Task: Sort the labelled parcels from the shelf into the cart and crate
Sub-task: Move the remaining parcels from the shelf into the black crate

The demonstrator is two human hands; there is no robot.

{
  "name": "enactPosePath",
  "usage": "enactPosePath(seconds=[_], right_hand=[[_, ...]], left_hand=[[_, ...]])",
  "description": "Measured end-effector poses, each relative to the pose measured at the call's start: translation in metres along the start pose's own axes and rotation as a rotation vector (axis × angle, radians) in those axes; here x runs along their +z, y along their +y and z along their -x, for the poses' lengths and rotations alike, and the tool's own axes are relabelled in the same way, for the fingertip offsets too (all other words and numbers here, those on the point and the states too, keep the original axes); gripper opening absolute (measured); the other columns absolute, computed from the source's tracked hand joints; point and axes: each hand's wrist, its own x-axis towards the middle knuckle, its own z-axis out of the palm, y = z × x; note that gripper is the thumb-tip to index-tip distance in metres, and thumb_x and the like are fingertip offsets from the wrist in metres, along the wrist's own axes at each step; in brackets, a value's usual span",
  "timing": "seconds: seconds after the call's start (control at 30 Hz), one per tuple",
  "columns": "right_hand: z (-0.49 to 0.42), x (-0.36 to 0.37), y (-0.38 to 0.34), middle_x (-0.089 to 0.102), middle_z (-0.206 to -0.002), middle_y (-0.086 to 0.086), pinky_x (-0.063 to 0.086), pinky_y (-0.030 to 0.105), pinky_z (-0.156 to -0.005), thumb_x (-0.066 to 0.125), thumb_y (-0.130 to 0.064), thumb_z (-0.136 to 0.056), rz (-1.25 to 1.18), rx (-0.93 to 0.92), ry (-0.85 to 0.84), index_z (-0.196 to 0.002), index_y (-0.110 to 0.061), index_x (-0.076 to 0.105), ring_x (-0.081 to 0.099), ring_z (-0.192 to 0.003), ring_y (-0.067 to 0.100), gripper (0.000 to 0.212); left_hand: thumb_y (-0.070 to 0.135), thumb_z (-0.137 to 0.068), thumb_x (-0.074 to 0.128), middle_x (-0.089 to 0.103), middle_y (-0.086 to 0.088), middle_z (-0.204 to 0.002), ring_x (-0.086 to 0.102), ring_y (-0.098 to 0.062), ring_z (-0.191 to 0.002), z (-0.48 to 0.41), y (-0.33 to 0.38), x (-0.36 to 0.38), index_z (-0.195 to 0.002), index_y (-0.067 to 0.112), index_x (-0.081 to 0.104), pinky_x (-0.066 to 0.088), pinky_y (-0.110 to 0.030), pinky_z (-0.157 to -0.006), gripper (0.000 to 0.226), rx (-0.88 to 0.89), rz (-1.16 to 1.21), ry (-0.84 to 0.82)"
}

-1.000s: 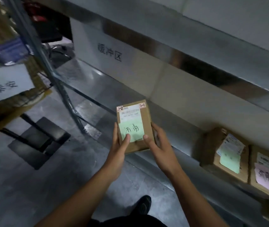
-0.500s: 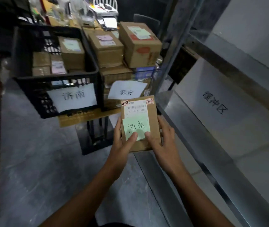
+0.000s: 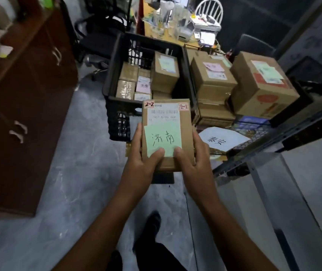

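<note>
As the left hand (image 3: 142,161) and right hand (image 3: 193,159) each clasp a long side, thumbs on its green note (image 3: 163,139), a small cardboard parcel (image 3: 168,118) is held up. It looks light and stiff, best gripped by those side edges. Just beyond stands a part-filled black crate (image 3: 115,106).

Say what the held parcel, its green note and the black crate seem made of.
Parcel: brown cardboard, matte, creased edges. Green note: thin paper, likely a sticky note, handwritten in ink. Black crate: probably moulded plastic, given its lattice walls.
</note>
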Motion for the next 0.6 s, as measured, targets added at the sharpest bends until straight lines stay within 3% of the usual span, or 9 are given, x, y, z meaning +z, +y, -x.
enactPosePath(seconds=[0.1, 0.2, 0.33, 0.5, 0.6], right_hand=[[-0.04, 0.005, 0.005, 0.04, -0.138, -0.014, 0.049, 0.006, -0.082, 0.057, -0.05, -0.089, -0.025, -0.022, -0.036, -0.157, -0.046, 0.029, 0.048, -0.118, -0.015, 0.074], [-0.086, 0.007, 0.008, 0.042, -0.133, -0.018, 0.052, 0.016, -0.088, 0.058, -0.051, -0.09, -0.072, -0.046, -0.084, -0.157, -0.047, 0.029, 0.051, -0.117, -0.013, 0.073], [-0.15, 0.012, -0.001, 0.044, -0.129, -0.018, 0.05, 0.006, -0.078, 0.063, -0.037, -0.1, -0.152, -0.06, -0.119, -0.16, -0.039, 0.03, 0.052, -0.106, -0.022, 0.068], [-0.219, 0.016, 0.0, 0.046, -0.132, -0.022, 0.057, 0.024, -0.092, 0.062, -0.044, -0.099, -0.245, -0.067, -0.162, -0.158, -0.043, 0.032, 0.057, -0.115, -0.008, 0.066], [-0.252, 0.024, 0.002, 0.047, -0.132, -0.017, 0.056, 0.028, -0.095, 0.061, -0.047, -0.1, -0.26, -0.057, -0.161, -0.156, -0.042, 0.035, 0.057, -0.116, -0.002, 0.063]], left_hand=[[0.045, -0.086, 0.065, 0.053, 0.018, -0.147, 0.057, -0.001, -0.127, -0.026, -0.001, 0.005, -0.156, 0.057, 0.016, 0.054, -0.034, -0.102, 0.086, 0.007, -0.025, 0.076], [0.043, -0.086, 0.066, 0.053, 0.017, -0.147, 0.058, 0.001, -0.125, -0.063, 0.011, 0.009, -0.159, 0.05, 0.017, 0.055, -0.029, -0.099, 0.088, 0.018, -0.093, 0.119], [0.042, -0.087, 0.067, 0.057, 0.017, -0.144, 0.059, -0.003, -0.126, -0.124, 0.036, 0.011, -0.156, 0.053, 0.02, 0.054, -0.037, -0.103, 0.084, 0.024, -0.172, 0.155], [0.036, -0.096, 0.07, 0.06, 0.022, -0.136, 0.063, 0.001, -0.119, -0.189, 0.052, 0.02, -0.159, 0.045, 0.022, 0.055, -0.04, -0.103, 0.08, 0.01, -0.227, 0.213], [0.036, -0.094, 0.071, 0.058, 0.02, -0.137, 0.062, -0.002, -0.12, -0.22, 0.056, 0.026, -0.157, 0.045, 0.028, 0.054, -0.041, -0.104, 0.077, -0.005, -0.251, 0.258]])
